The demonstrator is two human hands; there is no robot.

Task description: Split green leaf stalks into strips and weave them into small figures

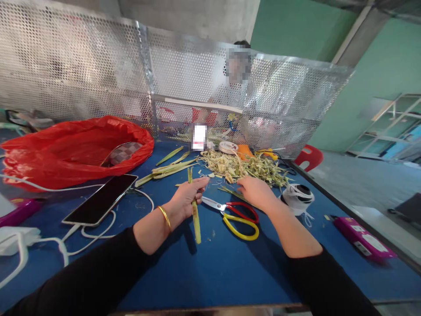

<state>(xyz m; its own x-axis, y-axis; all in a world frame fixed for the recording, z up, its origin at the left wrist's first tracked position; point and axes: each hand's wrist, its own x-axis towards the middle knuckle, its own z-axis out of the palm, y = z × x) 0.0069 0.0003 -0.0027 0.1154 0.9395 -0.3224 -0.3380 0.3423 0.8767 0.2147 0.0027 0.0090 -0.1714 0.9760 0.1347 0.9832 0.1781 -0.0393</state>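
My left hand [187,199] is closed around a long green-yellow plant stalk [196,221] that points toward me over the blue table [210,267]. My right hand [255,192] reaches down with fingers curled onto thin green strips [230,191] beside a heap of shredded plant scraps [245,167]; whether it grips one is hidden. Scissors [235,213] with red and yellow handles lie between my hands. Several peeled stalks [167,169] lie farther back.
A red plastic bag [72,149] sits at the left, a phone [100,199] on a white cable in front of it. A small white camera [297,197] and a pink box [362,239] lie right. Behind a perforated metal screen [184,74] sits another person.
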